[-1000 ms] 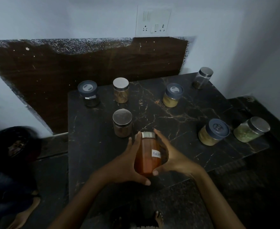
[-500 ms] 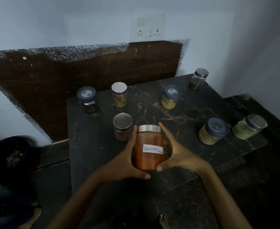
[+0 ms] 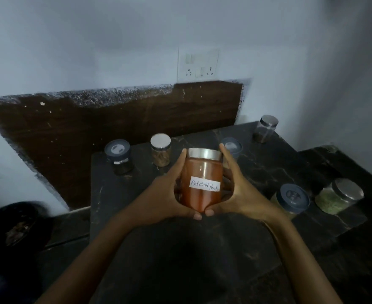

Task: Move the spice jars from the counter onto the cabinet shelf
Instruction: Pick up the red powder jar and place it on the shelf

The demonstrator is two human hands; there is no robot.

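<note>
Orange-red powder fills the glass chilli jar (image 3: 203,172) that a person holds upright in both bare hands, clear of a dark, pale-veined stone table (image 3: 136,194). The left hand (image 3: 165,194) wraps the jar's left side and the right hand (image 3: 243,191) its right. The fingers (image 3: 224,153) of each hand are curled round the glass up to the steel lid (image 3: 204,152), and the two thumb tips meet under the base. A white handwritten label (image 3: 205,186) on the front reads "Red chilli Powder".

Six more jars stand on the table behind and beside it. At the back left is the dark-filled jar (image 3: 119,156) with a blue lid, and near it to the right is the brown spice jar (image 3: 161,150) under a steel lid. A second blue lid marks the half-hidden jar (image 3: 232,147), which shows only partly behind the right hand's fingertips. Well apart, in the far right corner near the wall, the corner jar (image 3: 266,128) has a steel lid and dark contents low in the glass. At the table's right edge, the blue-lidded yellow powder jar (image 3: 290,200) sits just beside the steel-lidded green spice jar (image 3: 339,196).

A brown wood-grain panel (image 3: 115,128) with a ragged, paint-flecked upper edge backs the table. Above it, a white switch plate (image 3: 197,65) with sockets is set in the pale wall.
</note>
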